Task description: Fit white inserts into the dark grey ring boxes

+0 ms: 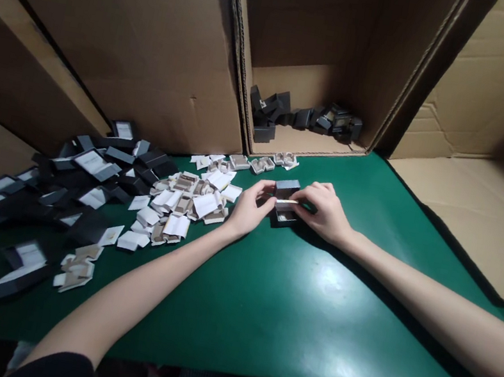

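A small dark hinged box [287, 189] stands open on the green table [260, 307], its lid raised. My left hand [248, 209] grips its left side with curled fingers. My right hand [323, 211] pinches a small white insert [286, 203] at the box's opening and rests against the box's right side. To the left lies a heap of white inserts [181, 205], and further left a pile of dark flat box parts [86, 185].
A large cardboard carton [311, 75] lies open on its side behind the hands, with several dark boxes [308, 119] inside. Cardboard sheets [490, 191] stand at the right and left. A few inserts [266, 164] lie by the carton's mouth.
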Action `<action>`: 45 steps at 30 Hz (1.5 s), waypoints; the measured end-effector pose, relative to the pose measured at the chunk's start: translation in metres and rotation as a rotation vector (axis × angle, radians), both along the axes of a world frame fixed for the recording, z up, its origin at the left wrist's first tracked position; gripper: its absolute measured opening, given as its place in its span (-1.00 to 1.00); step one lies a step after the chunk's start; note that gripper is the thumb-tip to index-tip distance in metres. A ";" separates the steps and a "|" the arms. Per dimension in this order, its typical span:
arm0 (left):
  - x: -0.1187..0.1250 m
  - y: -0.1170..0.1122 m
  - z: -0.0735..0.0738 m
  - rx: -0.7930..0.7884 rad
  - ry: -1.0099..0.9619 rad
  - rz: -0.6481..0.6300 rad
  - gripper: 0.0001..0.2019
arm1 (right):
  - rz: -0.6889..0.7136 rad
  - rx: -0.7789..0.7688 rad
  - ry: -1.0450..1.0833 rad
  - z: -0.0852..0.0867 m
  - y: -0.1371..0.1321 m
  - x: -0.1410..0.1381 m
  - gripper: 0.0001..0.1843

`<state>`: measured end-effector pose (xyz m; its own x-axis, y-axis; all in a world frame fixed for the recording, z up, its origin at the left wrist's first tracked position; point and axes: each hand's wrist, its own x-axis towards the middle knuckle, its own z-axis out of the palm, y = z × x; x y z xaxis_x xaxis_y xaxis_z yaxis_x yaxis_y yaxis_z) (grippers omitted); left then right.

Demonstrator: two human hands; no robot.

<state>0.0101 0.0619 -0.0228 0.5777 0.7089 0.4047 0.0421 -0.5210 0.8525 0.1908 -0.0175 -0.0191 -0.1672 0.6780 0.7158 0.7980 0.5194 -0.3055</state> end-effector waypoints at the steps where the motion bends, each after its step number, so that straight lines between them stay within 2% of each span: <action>1: 0.000 -0.001 0.000 0.003 0.004 -0.005 -0.75 | -0.017 0.000 0.001 0.000 0.000 0.000 -0.97; 8: 0.000 -0.005 0.004 -0.001 0.048 -0.012 -0.75 | -0.100 -0.008 0.039 -0.002 0.001 0.001 -0.95; 16: 0.000 -0.005 0.005 0.040 0.052 0.012 -0.76 | -0.094 0.009 0.121 0.003 -0.004 -0.003 -0.92; 18: 0.000 -0.005 0.004 0.041 0.045 0.025 -0.76 | -0.021 0.022 0.078 0.005 -0.007 -0.004 -0.92; 22: 0.000 -0.004 0.003 0.042 0.036 0.038 -0.76 | 0.082 0.052 -0.156 0.005 -0.008 -0.003 -0.83; 26: 0.000 -0.004 0.003 0.036 0.023 0.022 -0.77 | 0.066 0.089 -0.332 0.003 -0.005 -0.003 -0.72; 31: 0.000 -0.003 0.001 0.007 0.024 0.019 -0.75 | 0.048 0.048 -0.446 0.002 -0.005 -0.001 -0.69; 38: 0.000 -0.003 0.002 -0.009 0.018 0.016 -0.77 | -0.005 0.064 -0.494 0.003 -0.006 -0.002 -0.73; 45: 0.001 -0.002 0.002 -0.048 0.006 0.021 -0.78 | -0.026 -0.031 -0.514 0.002 -0.007 -0.003 -0.66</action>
<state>0.0107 0.0604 -0.0210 0.5643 0.7396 0.3667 0.0577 -0.4785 0.8762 0.1877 -0.0244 -0.0172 -0.4750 0.7060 0.5253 0.8616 0.4946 0.1144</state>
